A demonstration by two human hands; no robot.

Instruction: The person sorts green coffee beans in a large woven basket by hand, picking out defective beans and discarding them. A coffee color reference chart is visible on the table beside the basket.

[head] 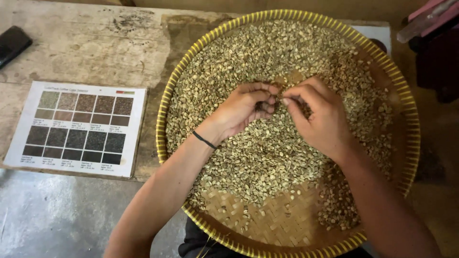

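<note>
green coffee beans [267,153] are picked over in a round woven tray [267,224] with a yellow rim.

most of the tray is covered by unsorted beans; bare weave is shown only at its near edge, so much sorting is judged left. above its centre, a few dark beans are cupped in the left hand [241,110], and beans are pinched by the right hand [318,114]. a printed chart [79,126] lies left of the tray.

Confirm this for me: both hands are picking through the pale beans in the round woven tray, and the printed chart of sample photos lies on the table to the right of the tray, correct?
Not quite. The head view shows the printed chart lying left of the round woven tray, not right. The rest holds: the left hand and right hand are both in the pale beans, fingers nearly meeting at the middle.
</note>
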